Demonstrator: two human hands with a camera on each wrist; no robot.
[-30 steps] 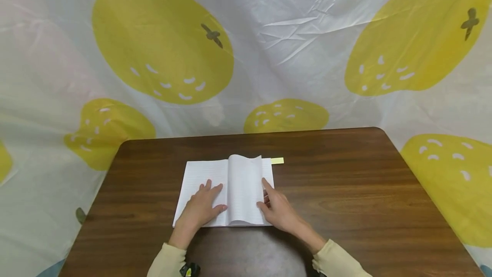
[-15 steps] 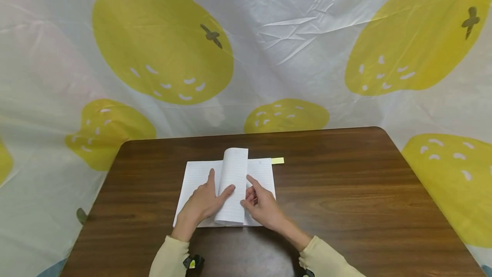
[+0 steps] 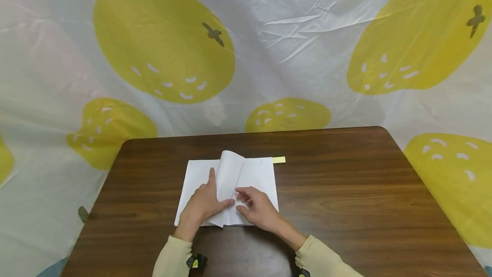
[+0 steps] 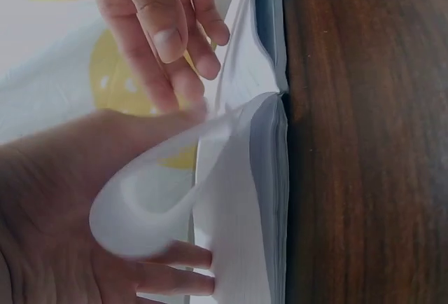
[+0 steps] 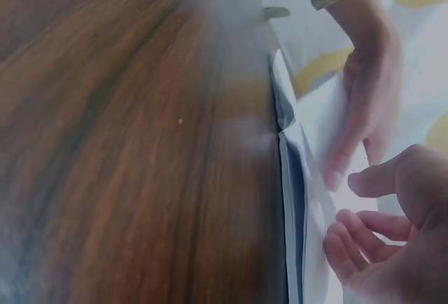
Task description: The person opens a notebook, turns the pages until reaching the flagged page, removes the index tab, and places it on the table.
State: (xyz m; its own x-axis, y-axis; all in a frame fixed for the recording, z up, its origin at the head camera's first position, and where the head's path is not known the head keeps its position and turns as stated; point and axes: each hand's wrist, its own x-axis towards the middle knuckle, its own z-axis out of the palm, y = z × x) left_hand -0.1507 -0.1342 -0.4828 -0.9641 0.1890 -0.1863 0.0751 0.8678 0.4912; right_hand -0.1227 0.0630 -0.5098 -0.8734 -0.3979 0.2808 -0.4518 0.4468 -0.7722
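An open lined notebook (image 3: 255, 173) lies on the table below both hands. One of its pages (image 3: 228, 170) stands curled up near the spine, leaning left. My left hand (image 3: 203, 204) rests over the left side, its thumb stretched across the curled page and touching it. In the left wrist view, that page (image 4: 115, 223) bends in a loop against the palm, with straight fingers on the paper below. My right hand (image 3: 261, 210) hovers over the right page, fingers loosely bent. Nothing shows between its thumb and fingers in the right wrist view.
A yellow sticky tab (image 3: 279, 160) juts out from the notebook's upper right edge. The brown wooden table (image 3: 346, 191) reaches back to a white cloth (image 3: 288, 63) printed with yellow fruit.
The page has swung from the right side leftward over the spine. My right hand moved left with it, then came away from its edge. My left thumb now lies across the page.
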